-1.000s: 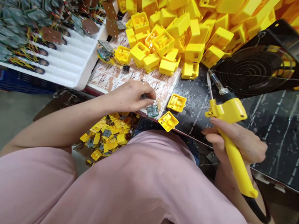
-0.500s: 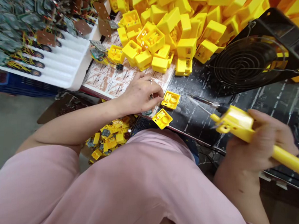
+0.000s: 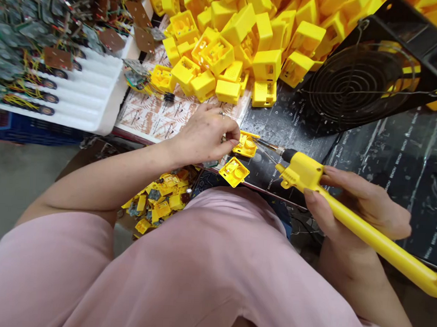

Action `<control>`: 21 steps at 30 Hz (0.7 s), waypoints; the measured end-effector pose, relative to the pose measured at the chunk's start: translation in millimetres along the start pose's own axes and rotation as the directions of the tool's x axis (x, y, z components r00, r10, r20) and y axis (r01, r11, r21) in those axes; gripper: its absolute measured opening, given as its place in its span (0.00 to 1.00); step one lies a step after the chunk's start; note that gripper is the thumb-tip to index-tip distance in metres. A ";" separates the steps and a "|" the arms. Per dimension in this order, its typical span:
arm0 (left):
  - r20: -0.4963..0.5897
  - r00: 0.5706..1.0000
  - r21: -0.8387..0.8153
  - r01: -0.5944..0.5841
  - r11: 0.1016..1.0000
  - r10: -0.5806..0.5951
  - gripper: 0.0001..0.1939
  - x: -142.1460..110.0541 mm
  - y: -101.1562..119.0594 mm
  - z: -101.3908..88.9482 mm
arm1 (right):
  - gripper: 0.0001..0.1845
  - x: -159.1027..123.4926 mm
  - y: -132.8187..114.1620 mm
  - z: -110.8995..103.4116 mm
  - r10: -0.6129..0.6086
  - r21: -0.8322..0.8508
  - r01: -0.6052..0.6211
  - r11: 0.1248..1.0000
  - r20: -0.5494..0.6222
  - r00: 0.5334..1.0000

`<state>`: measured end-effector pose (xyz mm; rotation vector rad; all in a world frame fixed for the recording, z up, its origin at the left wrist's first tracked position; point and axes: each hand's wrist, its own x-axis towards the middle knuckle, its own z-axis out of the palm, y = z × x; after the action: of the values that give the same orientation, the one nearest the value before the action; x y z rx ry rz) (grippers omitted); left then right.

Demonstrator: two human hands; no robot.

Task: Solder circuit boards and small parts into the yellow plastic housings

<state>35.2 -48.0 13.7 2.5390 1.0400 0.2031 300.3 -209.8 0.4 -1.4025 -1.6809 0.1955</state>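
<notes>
My right hand [image 3: 351, 204] is wrapped round the yellow handle of a soldering gun [image 3: 306, 170], which has a hot tip and a thin feed tube. Its tip reaches over the right side of an open yellow plastic case [image 3: 246, 148] lying on the bench. With thumb and finger pinched, my left hand [image 3: 208, 136] is at the left edge of this case. Whether a small part is also between those fingertips is hidden. Just in front, near the bench edge, lies a second open yellow case [image 3: 234, 172].
Many yellow cases [image 3: 224, 51] are heaped at the back. A black fan [image 3: 357, 88] with a wire guard stands at the back right. To the left, a white foam tray [image 3: 104, 99] bears wired circuit boards [image 3: 22, 60]. Below the bench are more yellow parts [image 3: 161, 199].
My right hand has brought the soldering gun leftward, so its tip is now over the case by my left hand. My left hand stays pinched at that case.
</notes>
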 end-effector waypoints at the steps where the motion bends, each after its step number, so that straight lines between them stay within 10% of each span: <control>1: -0.009 1.000 0.016 0.007 1.000 -0.007 0.11 2.0 0.5 0.3 | 0.30 0.4 -1.9 1.5 -0.011 0.005 0.011 1.000 -0.029 1.000; 21: 0.042 0.996 0.217 -0.086 0.972 0.079 0.12 26.1 11.5 -6.7 | 0.09 29.4 -13.1 11.2 -0.295 -0.055 0.305 0.951 0.146 0.944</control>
<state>59.5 -35.2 24.2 2.7764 0.9934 0.0720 284.9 -184.9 17.7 -1.1896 -2.0109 0.0538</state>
